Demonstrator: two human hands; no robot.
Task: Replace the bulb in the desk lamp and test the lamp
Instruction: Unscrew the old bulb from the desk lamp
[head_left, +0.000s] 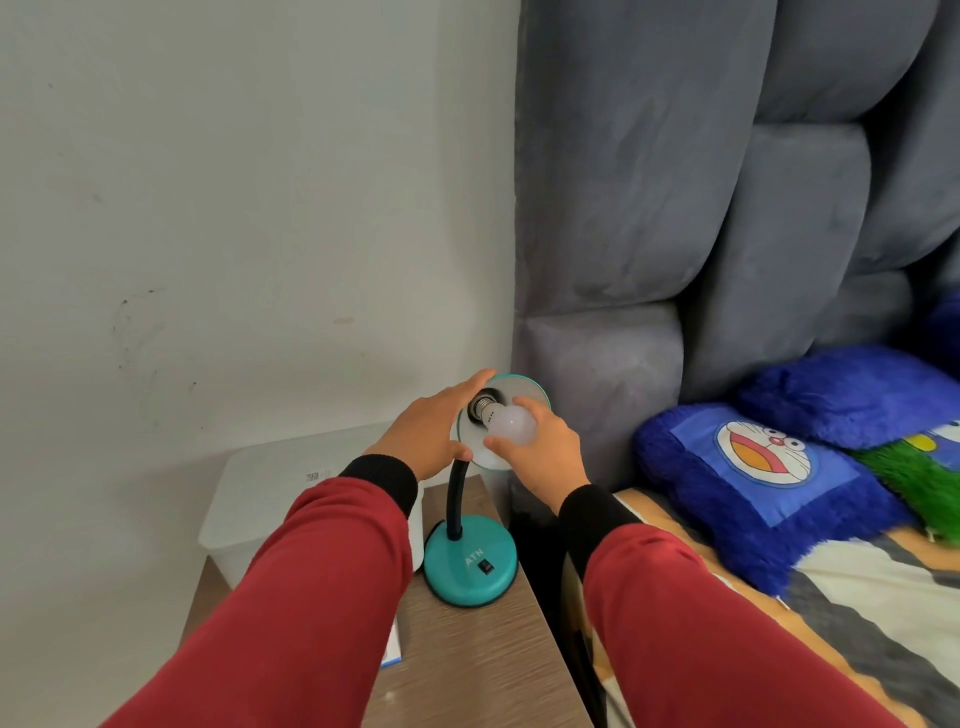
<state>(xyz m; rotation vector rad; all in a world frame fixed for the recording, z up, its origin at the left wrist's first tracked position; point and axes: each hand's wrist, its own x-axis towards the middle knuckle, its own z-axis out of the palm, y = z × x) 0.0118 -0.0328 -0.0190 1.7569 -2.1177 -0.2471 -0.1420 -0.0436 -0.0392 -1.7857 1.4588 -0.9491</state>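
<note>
A teal desk lamp stands on a wooden bedside table (467, 654); its round base (471, 566) carries a black switch, and a black gooseneck (456, 499) rises to the teal-rimmed shade (511, 387), which faces me. My left hand (431, 428) grips the shade's left edge. My right hand (540, 447) is closed around a white bulb (511, 427), whose metal screw base (484, 405) points into the socket at the shade's centre. The thread still shows outside the socket.
A white plastic box (270, 493) sits behind my left arm on the table, against the wall. A blue-edged item (392, 649) peeks out under my left sleeve. To the right stands a grey padded headboard (675, 208), with a bed and blue plush pillows (769, 478).
</note>
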